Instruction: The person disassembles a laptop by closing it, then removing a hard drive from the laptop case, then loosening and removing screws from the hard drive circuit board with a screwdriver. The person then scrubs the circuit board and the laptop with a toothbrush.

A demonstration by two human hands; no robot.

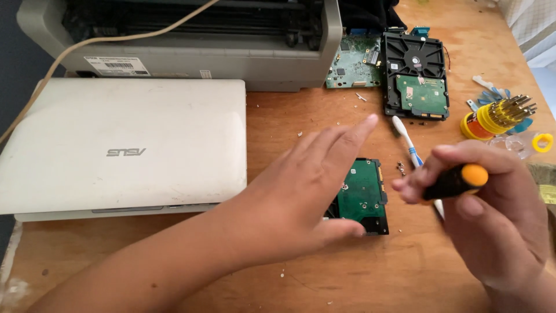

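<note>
Hands fill the near part of the view. The left hand (301, 191) is spread flat with fingers extended, its grip loose and holding nothing, and it hovers over or rests on the near black hard drive with a green circuit board (364, 197) – contact cannot be told. That drive lies board-up on the pale wooden desk (370, 272), just left of the right hand (492, 214). The right hand's grip is closed around a black screwdriver handle with an orange cap (457, 181); the tip is hidden behind the fingers. A white toothbrush with blue bristles (407, 141) lies slanted between the two hands, and a few small screws (401, 168) sit beside it.

Farther left, a closed white laptop computer (121, 145) rests on the desk. Farther right, a round yellow-and-orange holder of screwdriver bits (498, 116) lies on its side, with a small clear plastic piece with a yellow ring (536, 142) next to it. Beyond these – toward the far edge – a second black hard drive (416, 75) lies board-up beside a loose green circuit board (353, 61). A grey printer (191, 43) stands at the back, with a beige cable (69, 55) running across it.
</note>
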